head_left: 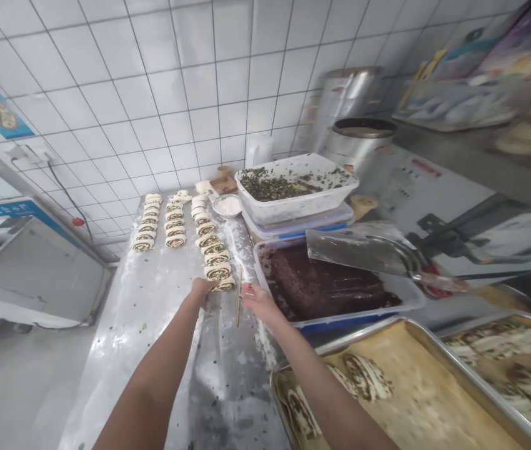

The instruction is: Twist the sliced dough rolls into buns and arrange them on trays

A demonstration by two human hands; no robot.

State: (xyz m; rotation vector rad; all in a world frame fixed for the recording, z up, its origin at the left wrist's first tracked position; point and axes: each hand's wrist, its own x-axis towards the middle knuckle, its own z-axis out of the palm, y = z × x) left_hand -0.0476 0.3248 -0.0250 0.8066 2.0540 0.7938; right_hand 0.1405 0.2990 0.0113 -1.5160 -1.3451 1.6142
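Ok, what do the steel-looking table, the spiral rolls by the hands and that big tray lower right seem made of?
The table looks like stainless steel: grey, faintly shiny under the flour dusting. The spiral rolls look like raw wheat dough, pale and matte, with a dark green filling, probably chopped greens. The tray looks like aluminium or steel, judging by its bright metal rim.

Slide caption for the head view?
Left hand on sliced dough rolls, right hand near a wooden stick, on a floured steel table.

At the right of the frame, a plastic tub of chopped greens [293, 187] sat above a tray of dark paste [324, 284], with 2 metal baking trays [363, 334] at lower right.
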